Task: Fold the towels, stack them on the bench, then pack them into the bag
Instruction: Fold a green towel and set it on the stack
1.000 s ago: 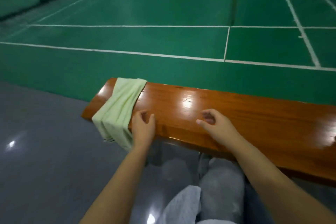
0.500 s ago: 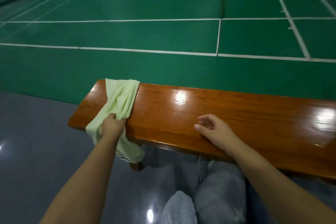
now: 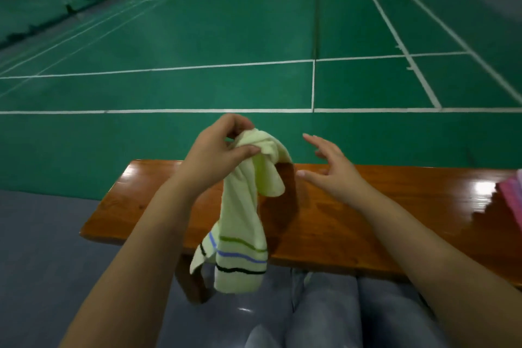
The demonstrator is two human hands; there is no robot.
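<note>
My left hand (image 3: 217,150) pinches the top of a pale green towel (image 3: 243,220) and holds it up over the glossy wooden bench (image 3: 339,220). The towel hangs bunched, its striped end with green, blue and black lines dangling below the bench's near edge. To the right of the towel, my right hand (image 3: 330,169) hovers with fingers spread, a short gap away from the cloth and holding nothing. A pink towel (image 3: 512,195) lies on the bench at the right edge of the view, mostly cut off. No bag is in sight.
The bench runs left to right in front of my knees (image 3: 333,313), its left end above a grey floor (image 3: 42,263). Beyond it spreads a green badminton court (image 3: 197,37) with white lines. Far back left stand a yellow object and some equipment.
My left hand has lifted the green towel off the bench's left end and carried it to the middle. My right hand has risen from the bench top and opened.
</note>
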